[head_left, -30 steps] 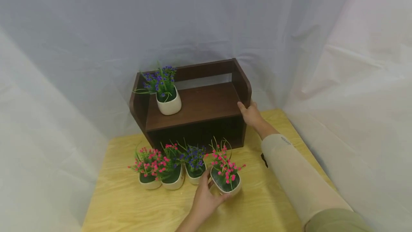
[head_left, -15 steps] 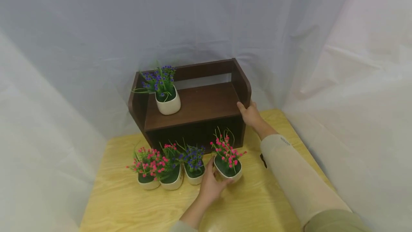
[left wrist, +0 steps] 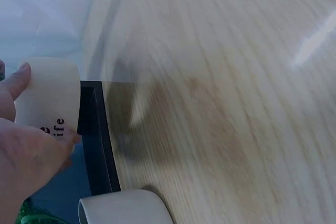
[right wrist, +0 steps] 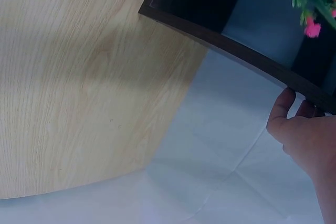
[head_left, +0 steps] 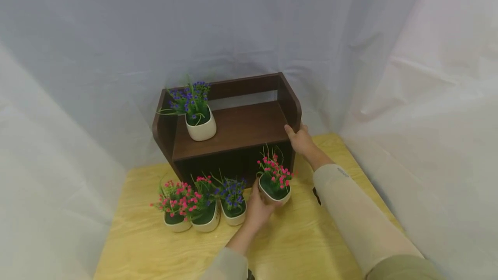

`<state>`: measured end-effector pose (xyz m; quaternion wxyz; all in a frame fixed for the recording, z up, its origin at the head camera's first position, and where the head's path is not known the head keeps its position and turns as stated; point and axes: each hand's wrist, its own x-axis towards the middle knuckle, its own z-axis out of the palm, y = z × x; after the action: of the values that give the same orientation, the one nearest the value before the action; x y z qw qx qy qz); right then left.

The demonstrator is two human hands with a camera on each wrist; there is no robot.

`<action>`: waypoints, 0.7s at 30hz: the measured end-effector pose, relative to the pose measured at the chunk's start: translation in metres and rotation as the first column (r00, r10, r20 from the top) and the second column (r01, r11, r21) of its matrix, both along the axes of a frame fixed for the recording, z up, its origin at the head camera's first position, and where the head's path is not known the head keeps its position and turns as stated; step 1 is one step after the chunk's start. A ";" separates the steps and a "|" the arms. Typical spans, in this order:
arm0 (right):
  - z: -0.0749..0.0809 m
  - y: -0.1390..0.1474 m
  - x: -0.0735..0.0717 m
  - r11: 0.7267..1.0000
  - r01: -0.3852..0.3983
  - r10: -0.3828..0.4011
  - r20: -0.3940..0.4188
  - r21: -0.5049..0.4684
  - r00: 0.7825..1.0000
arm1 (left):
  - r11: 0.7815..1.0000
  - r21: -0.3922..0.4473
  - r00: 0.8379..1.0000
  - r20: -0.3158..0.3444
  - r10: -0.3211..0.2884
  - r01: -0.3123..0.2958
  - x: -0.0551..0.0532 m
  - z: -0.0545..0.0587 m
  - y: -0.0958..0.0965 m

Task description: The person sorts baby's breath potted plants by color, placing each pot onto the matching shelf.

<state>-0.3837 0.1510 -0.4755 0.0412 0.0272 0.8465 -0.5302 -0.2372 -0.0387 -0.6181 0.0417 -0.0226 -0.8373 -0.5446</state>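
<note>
My left hand (head_left: 258, 211) grips a white pot of pink artificial flowers (head_left: 275, 190) by its side, in front of the shelf's lower opening. In the left wrist view, thumb and fingers of that left hand (left wrist: 31, 153) curl round the white pot (left wrist: 50, 90), which bears dark lettering. My right hand (head_left: 304, 142) holds the right side panel of a dark brown wooden shelf (head_left: 249, 126), thumb on the inner side. The right wrist view has this right hand (right wrist: 307, 137) at the panel's edge. One purple-flowered pot (head_left: 201, 128) stands on the shelf's upper board, at the left.
Left of the held plant, a purple-flowered pot (head_left: 234, 215) and two pink-flowered pots, one in the middle (head_left: 206, 221) and one at the far left (head_left: 177, 224), stand in a row on the wooden table (head_left: 155, 254). White sheeting (head_left: 249, 20) hangs behind and along both sides.
My left hand has carried the pink-flowered pot forward, toward the shelf's lower right. The right hand keeps its hold on the side panel.
</note>
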 end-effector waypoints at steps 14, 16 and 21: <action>-0.002 0.001 -0.002 1.000 0.011 -0.011 -0.015 0.007 1.000 | 0.995 -0.062 0.995 0.045 0.083 -0.081 -0.017 -0.010 0.012; -0.002 0.001 -0.002 1.000 0.002 -0.002 -0.011 0.024 1.000 | 0.993 -0.081 0.994 0.054 0.093 -0.088 -0.018 -0.011 0.014; -0.003 0.002 -0.003 0.999 -0.014 0.014 -0.001 0.029 1.000 | 0.993 -0.053 0.989 0.098 0.114 -0.110 -0.023 -0.013 0.017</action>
<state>-0.3867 0.1534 -0.4785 0.0441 0.0216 0.8543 -0.5174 -0.2607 -0.0218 -0.6308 0.0293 0.0511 -0.8511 -0.5217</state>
